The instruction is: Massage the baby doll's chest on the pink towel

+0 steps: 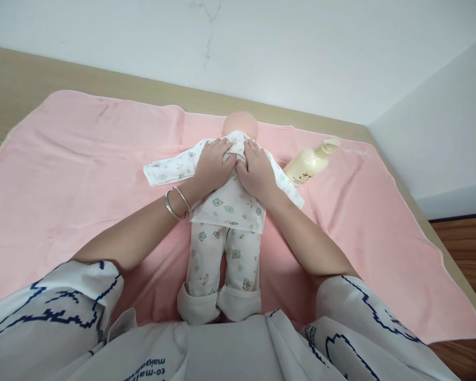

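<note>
Doll [229, 203] lies beneath the fingers [216, 143] of both hands.

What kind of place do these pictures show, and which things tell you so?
Probably a baby-care practice area: a doll in a printed top and trousers lies on a pink blanket, with a pump bottle beside it.

The bench [16, 71] has a light wood-grain top, bare in a strip along its far side. A pink blanket [99, 137] with pale edging covers most of it, wrinkled in places. On the blanket lies a bald doll [241, 123] in a white printed top and trousers with turned-up cuffs; a pale yellow pump bottle [308, 164] is just beside its right-hand sleeve in the view.
</note>
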Demonstrator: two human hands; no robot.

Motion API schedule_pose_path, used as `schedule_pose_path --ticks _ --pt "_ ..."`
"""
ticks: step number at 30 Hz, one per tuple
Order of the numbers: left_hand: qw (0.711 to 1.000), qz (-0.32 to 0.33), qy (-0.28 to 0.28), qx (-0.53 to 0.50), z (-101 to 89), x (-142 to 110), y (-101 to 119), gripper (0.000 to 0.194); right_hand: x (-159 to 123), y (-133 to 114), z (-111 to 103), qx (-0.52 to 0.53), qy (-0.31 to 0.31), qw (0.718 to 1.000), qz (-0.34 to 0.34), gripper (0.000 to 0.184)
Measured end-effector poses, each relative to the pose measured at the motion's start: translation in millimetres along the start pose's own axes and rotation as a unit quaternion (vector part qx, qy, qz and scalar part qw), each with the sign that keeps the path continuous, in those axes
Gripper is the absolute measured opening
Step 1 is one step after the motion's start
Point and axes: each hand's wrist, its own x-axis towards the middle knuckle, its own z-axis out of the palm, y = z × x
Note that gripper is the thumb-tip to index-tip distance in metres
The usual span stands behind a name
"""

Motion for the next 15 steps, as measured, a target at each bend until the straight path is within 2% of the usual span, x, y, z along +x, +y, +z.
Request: schedule_pose_path --ticks 4,15 --pt "1.000 -0.003 -0.003 -0.006 -0.1 0.5 -2.5 0.054 4.5 6.2 2.4 0.029 -0.004 1.000 -0.001 0.071" --pt "1.000 0.013 0.004 0.006 0.1 0.9 -2.8 0.048 2.6 3.3 0.7 0.015 -0.009 1.000 -0.001 0.072"
